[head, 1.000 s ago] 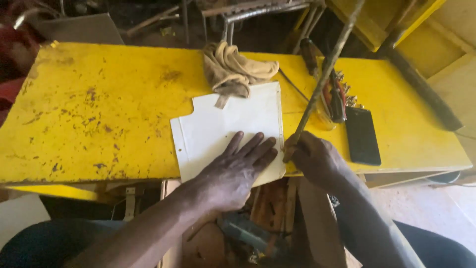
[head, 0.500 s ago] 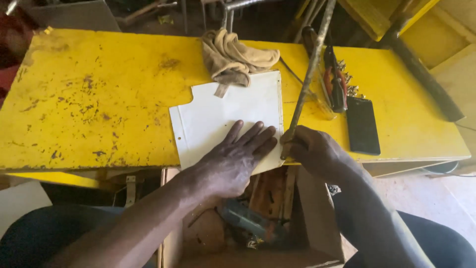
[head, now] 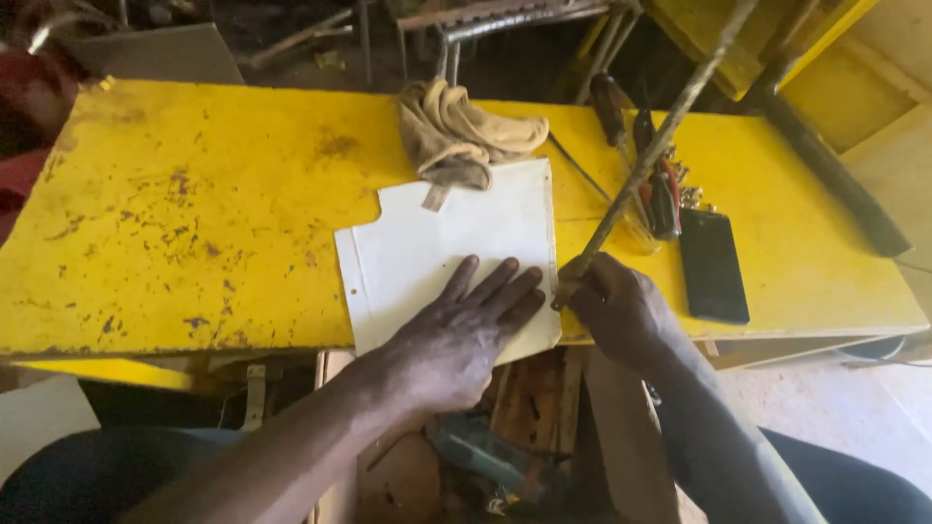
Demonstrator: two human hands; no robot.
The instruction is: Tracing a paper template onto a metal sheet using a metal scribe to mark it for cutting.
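Head view, looking down on a yellow worktable, its paint chipped and rust-spotted all over.

White sheet, flat on the table, near the front edge. One corner is cut away in a curve at upper left; small holes run along its left margin. The near edge overhangs the table front slightly.

Left hand: palm down, fingers spread and pressed flat on the lower right part of the sheet, holding nothing, just pinning it down.

Right hand: closed in a fist around the lower end of a long thin metal rod. The rod slants up and away to the right, out of the top of the frame. Its lower tip sits right at the sheet's right edge, close to the left hand's fingertips; I cannot tell whether the tip actually touches the sheet.

Tan work gloves, crumpled in a heap, rest on the far edge of the sheet and overlap its top.

To the right of the rod: a dark phone lying face up, well clear of the sheet, and beside it a cluster of screwdrivers with dark and red handles, plus some small bits of hardware.

Beyond the table, metal frames and scrap in shadow. Below the table front, an open wooden box with tools inside; contents too dim to name.
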